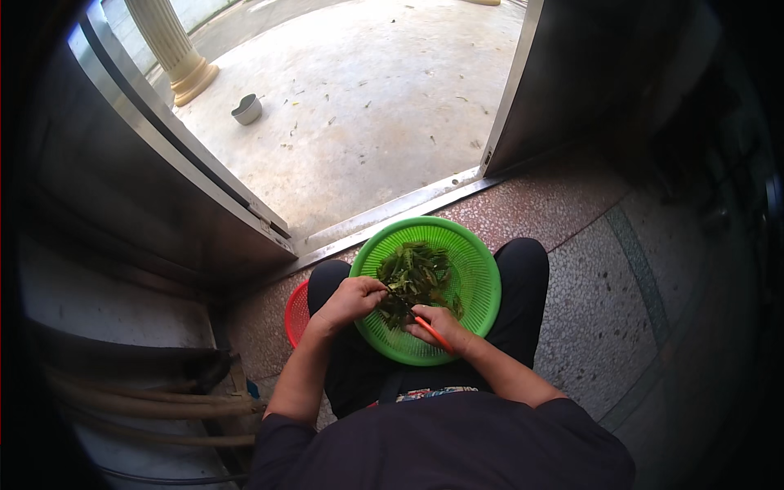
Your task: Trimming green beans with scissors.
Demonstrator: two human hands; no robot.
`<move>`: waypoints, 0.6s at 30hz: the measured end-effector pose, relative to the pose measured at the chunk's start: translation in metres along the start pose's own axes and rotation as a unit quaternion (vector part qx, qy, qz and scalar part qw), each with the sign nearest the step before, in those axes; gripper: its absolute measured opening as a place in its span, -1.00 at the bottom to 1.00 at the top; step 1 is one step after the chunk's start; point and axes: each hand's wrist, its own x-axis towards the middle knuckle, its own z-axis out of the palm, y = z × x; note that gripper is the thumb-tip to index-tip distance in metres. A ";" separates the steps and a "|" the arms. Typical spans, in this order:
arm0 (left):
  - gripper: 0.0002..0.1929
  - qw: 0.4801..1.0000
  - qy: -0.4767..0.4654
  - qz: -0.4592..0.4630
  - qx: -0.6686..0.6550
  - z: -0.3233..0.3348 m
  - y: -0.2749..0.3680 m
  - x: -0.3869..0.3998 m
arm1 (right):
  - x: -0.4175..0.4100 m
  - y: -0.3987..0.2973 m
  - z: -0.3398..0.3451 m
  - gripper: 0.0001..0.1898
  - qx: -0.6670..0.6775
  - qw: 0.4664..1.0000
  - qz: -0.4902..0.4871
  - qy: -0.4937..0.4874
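Observation:
A green plastic colander basket [495,288] rests on my lap between my knees. Dark green leaves [418,269] are heaped in its middle and left part. My left hand [355,300] is over the basket's left rim, its thumb and fingers pinched on a leafy sprig [395,288]. My right hand [442,326], low inside the basket, is closed around orange-handled scissors [435,335]. Their blades point towards the leaves near my left fingertips; the blades are mostly hidden by leaves and fingers.
A red plastic basket [296,312] sits on the floor by my left knee. Wooden poles [165,401] lie at left. Before me is a metal door threshold [392,211] between door panels. Outside are a grey pot [247,110] and a fluted column [165,43].

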 end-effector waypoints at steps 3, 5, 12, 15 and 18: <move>-0.79 0.999 -0.025 -0.012 0.015 -0.006 0.007 0.003 | 0.000 -0.001 -0.001 -0.81 -0.020 1.000 -0.006 0.018; -0.79 0.999 -0.035 -0.022 0.031 -0.013 0.009 0.006 | 0.001 0.005 0.001 -0.82 -0.038 0.999 -0.011 0.026; -0.31 0.949 0.024 -0.028 -0.312 -0.138 -0.012 0.042 | 0.008 0.017 0.006 -0.88 0.099 0.988 0.073 0.095; -0.01 0.844 0.320 -0.075 -0.423 -0.183 -0.069 0.064 | 0.006 0.007 0.006 -0.91 0.161 0.976 0.087 0.115; -0.26 0.906 0.361 -0.162 -0.150 -0.159 -0.164 0.062 | 0.008 -0.006 0.008 -0.87 0.202 0.968 0.076 0.126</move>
